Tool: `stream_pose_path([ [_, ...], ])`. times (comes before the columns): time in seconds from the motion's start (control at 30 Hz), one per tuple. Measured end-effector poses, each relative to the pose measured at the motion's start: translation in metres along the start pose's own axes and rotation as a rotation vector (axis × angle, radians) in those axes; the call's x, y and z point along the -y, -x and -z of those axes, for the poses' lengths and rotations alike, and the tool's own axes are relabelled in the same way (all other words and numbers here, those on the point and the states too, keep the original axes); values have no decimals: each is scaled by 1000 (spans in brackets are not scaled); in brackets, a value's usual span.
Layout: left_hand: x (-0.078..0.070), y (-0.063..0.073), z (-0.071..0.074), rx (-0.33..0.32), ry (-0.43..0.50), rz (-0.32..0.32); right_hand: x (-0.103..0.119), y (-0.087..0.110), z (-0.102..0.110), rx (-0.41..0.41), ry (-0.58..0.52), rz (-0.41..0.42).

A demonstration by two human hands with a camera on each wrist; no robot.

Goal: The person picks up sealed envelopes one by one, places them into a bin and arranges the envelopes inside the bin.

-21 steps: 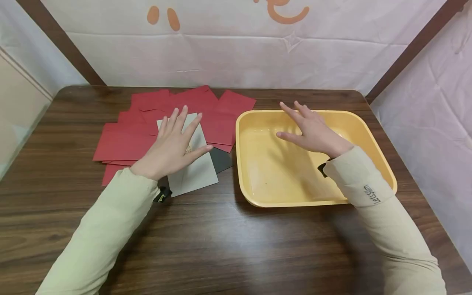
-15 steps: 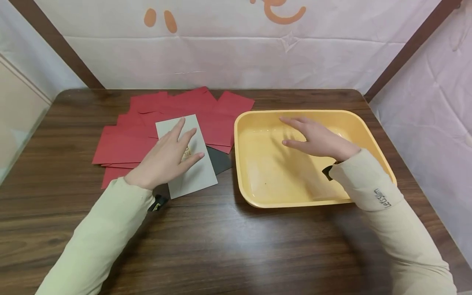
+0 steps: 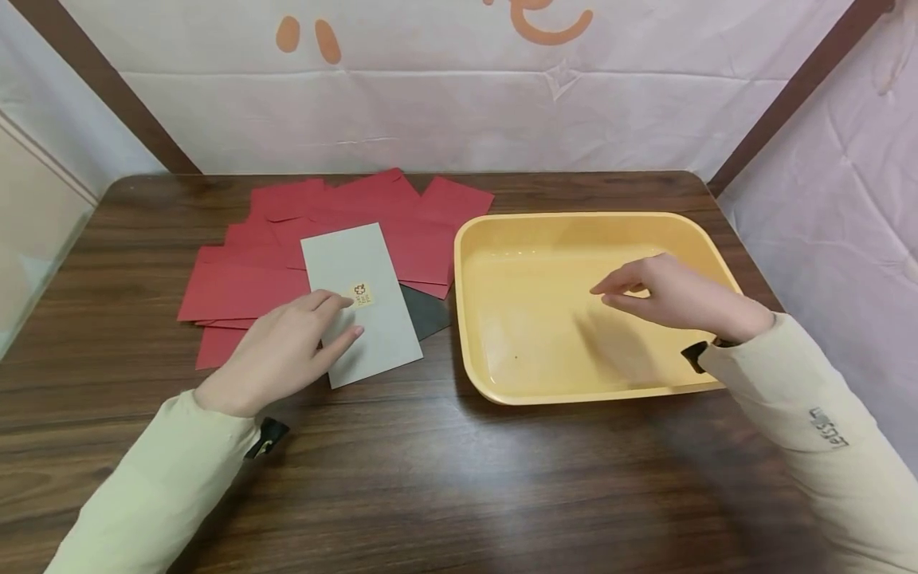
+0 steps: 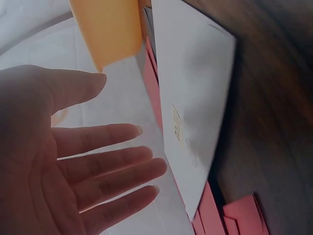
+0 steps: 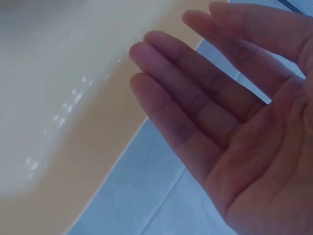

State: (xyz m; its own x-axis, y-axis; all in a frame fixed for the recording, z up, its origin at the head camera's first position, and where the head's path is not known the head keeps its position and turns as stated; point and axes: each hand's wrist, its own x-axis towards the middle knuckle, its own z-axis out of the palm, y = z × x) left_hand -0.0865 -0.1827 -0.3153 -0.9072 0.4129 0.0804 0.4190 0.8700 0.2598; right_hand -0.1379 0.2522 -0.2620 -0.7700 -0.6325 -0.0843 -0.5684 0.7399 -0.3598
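Note:
A pale grey-white rectangular card or envelope (image 3: 369,335) with a small gold emblem lies on top of a spread of red envelopes (image 3: 247,283). My left hand (image 3: 283,347) hovers over its left side, fingers extended and slightly bent. In the left wrist view the fingertips (image 4: 159,166) appear apart from the card, and the palm holds nothing. Above the yellow tray (image 3: 516,396) hangs my right hand (image 3: 674,295), its thumb and index fingertips close together. The right wrist view shows its fingers (image 5: 181,107) fairly straight, with nothing between them.
A dark grey sheet or envelope (image 3: 425,311) peeks out from beneath the pale one, beside the tray's left wall. Everything rests on a brown wood-grain table (image 3: 430,478). A whitish cloth backdrop (image 3: 430,119) hangs behind the table's far edge.
The left hand has drawn back toward the near left, uncovering the emblem. My right hand has shifted right and nearer, its spread fingers coming together. Envelopes and tray stay in place.

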Motion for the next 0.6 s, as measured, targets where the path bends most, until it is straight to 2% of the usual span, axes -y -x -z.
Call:
stream_pose_path([
  [0.2, 1, 13, -1, -36, 11, 20, -7, 21, 7, -49, 54, -87],
  [0.4, 2, 22, -2, -80, -3, 1, -26, 42, 10, -176, 189, -138],
  [0.6, 4, 28, -3, -108, -9, -24, -41, 56, 10, -289, 243, -174],
])
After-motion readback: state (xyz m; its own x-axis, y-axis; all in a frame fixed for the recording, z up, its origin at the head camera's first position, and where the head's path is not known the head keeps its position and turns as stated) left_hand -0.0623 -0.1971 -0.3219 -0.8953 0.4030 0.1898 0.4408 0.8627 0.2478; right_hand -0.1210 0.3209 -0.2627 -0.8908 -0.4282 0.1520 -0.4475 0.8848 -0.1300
